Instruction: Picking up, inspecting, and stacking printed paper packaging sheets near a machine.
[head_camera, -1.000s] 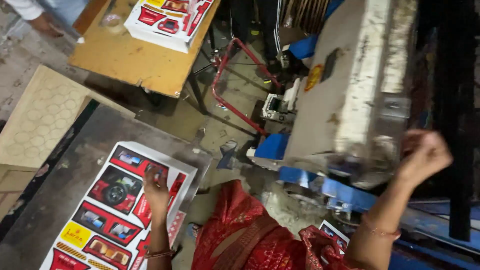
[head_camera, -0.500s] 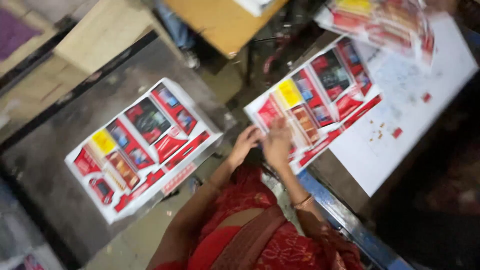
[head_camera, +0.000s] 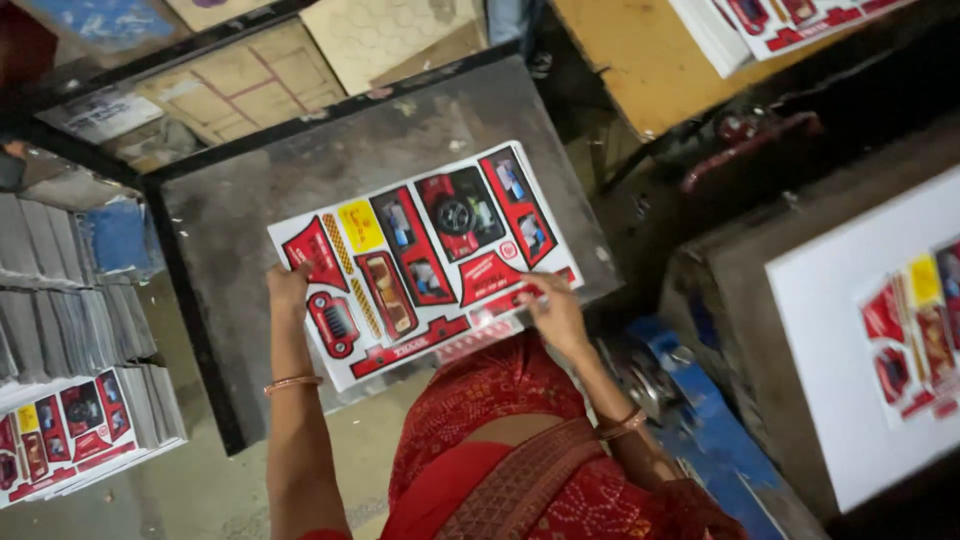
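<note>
A white printed cardboard sheet (head_camera: 420, 255) with red, yellow and black panels lies on top of a small stack on a dark grey table (head_camera: 250, 210). My left hand (head_camera: 288, 285) grips the sheet's left edge. My right hand (head_camera: 555, 312) presses on its lower right corner, fingers flat on the print. Both wrists wear thin bangles. My red patterned clothing fills the bottom middle of the view.
Grey stacks of sheets (head_camera: 70, 330) stand at the left, one topped by a printed sheet (head_camera: 60, 440). A white board with another printed sheet (head_camera: 915, 330) lies at the right on a machine bed. A blue machine frame (head_camera: 700, 420) and a yellow wooden table (head_camera: 650, 60) are nearby.
The view has swung from the machine bed on the right to the grey table. Both hands have moved from the sheet on the machine to the sheet on the table stack.
</note>
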